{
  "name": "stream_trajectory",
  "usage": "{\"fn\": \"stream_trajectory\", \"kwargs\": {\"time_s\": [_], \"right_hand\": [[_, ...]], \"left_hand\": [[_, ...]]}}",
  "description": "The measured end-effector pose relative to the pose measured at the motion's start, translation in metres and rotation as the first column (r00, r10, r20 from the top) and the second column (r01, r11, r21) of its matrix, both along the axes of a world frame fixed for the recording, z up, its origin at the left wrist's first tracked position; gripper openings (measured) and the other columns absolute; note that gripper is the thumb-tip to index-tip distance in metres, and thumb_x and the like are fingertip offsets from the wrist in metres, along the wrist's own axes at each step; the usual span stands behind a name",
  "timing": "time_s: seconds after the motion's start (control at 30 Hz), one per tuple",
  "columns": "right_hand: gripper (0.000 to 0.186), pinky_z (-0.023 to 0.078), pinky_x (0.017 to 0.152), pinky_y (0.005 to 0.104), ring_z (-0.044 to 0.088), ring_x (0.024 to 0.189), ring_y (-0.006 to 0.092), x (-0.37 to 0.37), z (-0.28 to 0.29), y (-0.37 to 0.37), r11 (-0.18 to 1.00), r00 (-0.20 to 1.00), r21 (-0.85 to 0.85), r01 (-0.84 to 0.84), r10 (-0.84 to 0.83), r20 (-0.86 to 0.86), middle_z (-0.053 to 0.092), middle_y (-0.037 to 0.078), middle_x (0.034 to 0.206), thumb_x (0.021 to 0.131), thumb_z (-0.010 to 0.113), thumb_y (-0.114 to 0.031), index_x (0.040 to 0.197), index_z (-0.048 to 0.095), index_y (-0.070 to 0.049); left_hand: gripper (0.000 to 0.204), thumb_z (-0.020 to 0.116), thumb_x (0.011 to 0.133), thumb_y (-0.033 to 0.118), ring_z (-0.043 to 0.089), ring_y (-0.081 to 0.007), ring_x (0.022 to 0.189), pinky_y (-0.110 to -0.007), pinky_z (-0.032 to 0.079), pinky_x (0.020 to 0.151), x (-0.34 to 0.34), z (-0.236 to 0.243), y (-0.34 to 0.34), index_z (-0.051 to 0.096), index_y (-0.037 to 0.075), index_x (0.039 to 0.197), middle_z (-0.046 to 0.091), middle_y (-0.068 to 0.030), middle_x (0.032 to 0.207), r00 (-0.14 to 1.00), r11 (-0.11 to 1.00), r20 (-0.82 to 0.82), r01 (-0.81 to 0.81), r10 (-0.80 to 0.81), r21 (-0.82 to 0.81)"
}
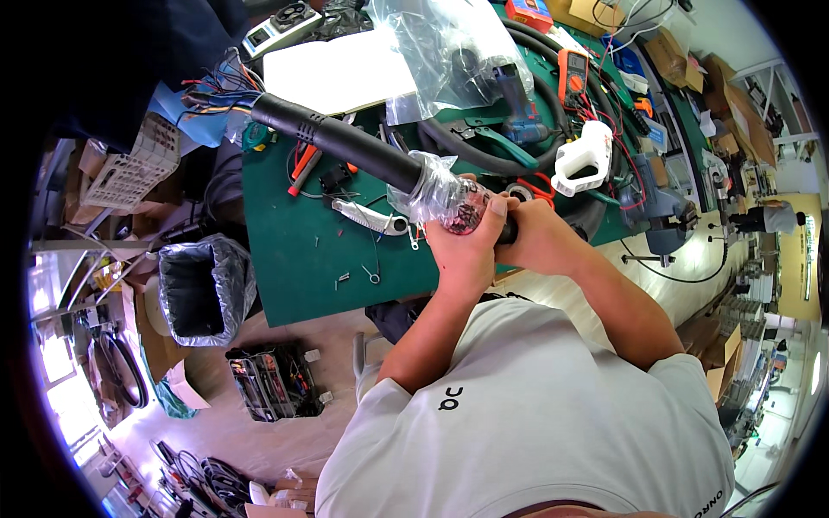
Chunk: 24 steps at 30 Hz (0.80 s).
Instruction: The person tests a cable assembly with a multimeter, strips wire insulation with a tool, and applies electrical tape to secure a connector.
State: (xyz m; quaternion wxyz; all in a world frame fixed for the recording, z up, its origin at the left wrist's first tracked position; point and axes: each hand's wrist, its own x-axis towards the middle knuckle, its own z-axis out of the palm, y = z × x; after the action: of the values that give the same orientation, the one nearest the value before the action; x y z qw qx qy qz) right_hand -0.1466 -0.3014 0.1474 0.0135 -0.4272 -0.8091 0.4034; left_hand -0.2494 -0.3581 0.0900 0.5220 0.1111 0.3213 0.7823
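Observation:
A thick black cable (354,148) slants across the bench's near left part. Its far left end fans out into several loose coloured wires (226,93). Clear plastic film (429,186) is bunched round its near part, and something reddish shows through close to my fingers. My left hand (464,252) is closed round this wrapped near end. Beside it, my right hand (537,235) also grips the end, its fingers meeting the left ones; a black tip (509,230) pokes out between them. The fingers partly hide what lies under the film.
On the green bench (302,276) lie a utility knife (370,217), green-handled pliers (505,145), a cordless driver (522,108), a white heat gun-like tool (584,158) and a multimeter (572,76). A vise (663,207) sits right; a lined bin (207,289) stands left.

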Motion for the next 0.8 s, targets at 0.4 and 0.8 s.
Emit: {"fn": "stream_trajectory", "kwargs": {"time_s": [0.4,0.8], "right_hand": [[0.033,0.054,0.066,0.0428,0.067,0.071,0.0363,-0.001,-0.016,-0.014,0.967,0.993,0.246,0.071,-0.044,-0.114,0.068,0.016,0.074,0.070,0.076,-0.028,0.091,0.065,-0.005],[0.027,0.052,0.062,0.0434,0.065,0.067,0.0359,0.009,-0.031,-0.021,0.949,0.987,0.313,0.047,0.003,-0.159,0.067,0.014,0.073,0.068,0.077,-0.023,0.083,0.062,-0.006]], "left_hand": [[0.043,0.070,0.084,0.000,0.070,-0.0233,0.085,-0.035,0.056,0.082,-0.007,0.022,-0.003,0.047,-0.005,0.120,0.065,-0.0118,0.091,0.972,0.993,-0.207,-0.114,0.108,-0.017],[0.045,0.076,0.079,-0.002,0.066,-0.0137,0.083,-0.029,0.055,0.076,-0.008,0.019,-0.008,0.050,-0.006,0.115,0.061,-0.0061,0.088,0.963,0.988,-0.224,-0.156,0.151,-0.004]]}}
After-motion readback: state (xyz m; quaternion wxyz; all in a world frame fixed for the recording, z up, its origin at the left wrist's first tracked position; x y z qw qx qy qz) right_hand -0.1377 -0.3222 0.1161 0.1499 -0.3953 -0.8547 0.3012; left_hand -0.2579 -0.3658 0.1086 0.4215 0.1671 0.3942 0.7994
